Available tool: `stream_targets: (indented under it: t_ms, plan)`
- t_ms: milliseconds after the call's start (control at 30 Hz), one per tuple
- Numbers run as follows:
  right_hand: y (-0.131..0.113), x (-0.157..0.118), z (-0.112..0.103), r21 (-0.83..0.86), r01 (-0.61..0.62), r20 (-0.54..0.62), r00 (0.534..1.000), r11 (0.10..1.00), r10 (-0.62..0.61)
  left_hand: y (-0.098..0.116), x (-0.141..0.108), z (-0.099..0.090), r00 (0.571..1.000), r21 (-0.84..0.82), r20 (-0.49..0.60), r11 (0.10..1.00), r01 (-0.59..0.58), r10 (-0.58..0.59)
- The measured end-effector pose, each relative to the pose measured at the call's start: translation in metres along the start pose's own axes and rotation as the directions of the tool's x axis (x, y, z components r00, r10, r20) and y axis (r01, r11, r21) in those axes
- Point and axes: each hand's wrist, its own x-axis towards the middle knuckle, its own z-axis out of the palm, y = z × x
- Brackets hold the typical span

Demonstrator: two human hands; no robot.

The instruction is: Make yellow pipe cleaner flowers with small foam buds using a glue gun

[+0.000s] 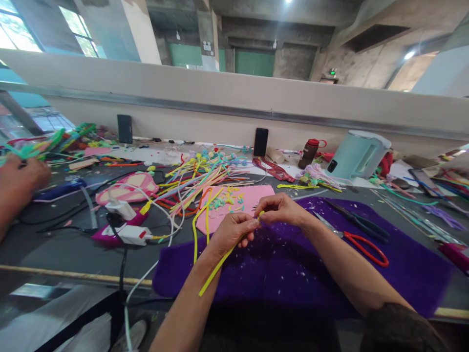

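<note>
My left hand (234,231) is closed on a yellow pipe cleaner (217,271), whose long tail hangs down across my wrist. My right hand (280,209) pinches at the yellow tip just above the left fingertips; the small piece there is mostly covered by the fingers. Both hands meet over a purple cloth (278,269) dotted with pale bits of fluff. Behind them lies a pink sheet (254,194) scattered with small yellow and teal pieces (230,198). Red-handled scissors (366,248) and dark-handled pliers (361,220) rest on the cloth, right of my right hand.
Bundled coloured pipe cleaners (205,178) lie behind the pink sheet. A power strip (122,230) with cables sits at left. A light-blue kettle (361,154), brown bottle (309,152) and phone (261,142) stand along the back. Another person's hand (24,178) shows at far left.
</note>
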Motion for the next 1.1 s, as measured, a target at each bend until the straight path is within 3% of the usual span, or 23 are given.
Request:
stream_targets:
  t_ms: [400, 667, 933, 1100]
  plan:
    - [0.0027, 0.0007, 0.0020, 0.002, -0.036, 0.002, 0.999, 0.999, 0.036, -0.0004, 0.0005, 0.0015, 1.000, 0.016, -0.014, 1.000, -0.008, 0.008]
    - [0.0040, 0.0016, 0.0004, 0.039, -0.062, -0.030, 0.998, 0.997, 0.063, 0.0017, 0.0001, 0.0046, 0.993, 0.049, -0.103, 0.997, -0.060, 0.065]
    - [0.0029, -0.0001, -0.0002, 0.043, -0.054, -0.058, 0.997, 0.998, 0.056, 0.0018, 0.0006, 0.0038, 0.994, 0.059, -0.085, 0.996, -0.064, 0.069]
    - [0.0067, 0.0020, -0.0030, 0.054, -0.081, -0.163, 0.983, 0.995, 0.088, 0.0012, 0.0016, 0.0001, 0.997, -0.010, -0.051, 0.998, -0.058, 0.057]
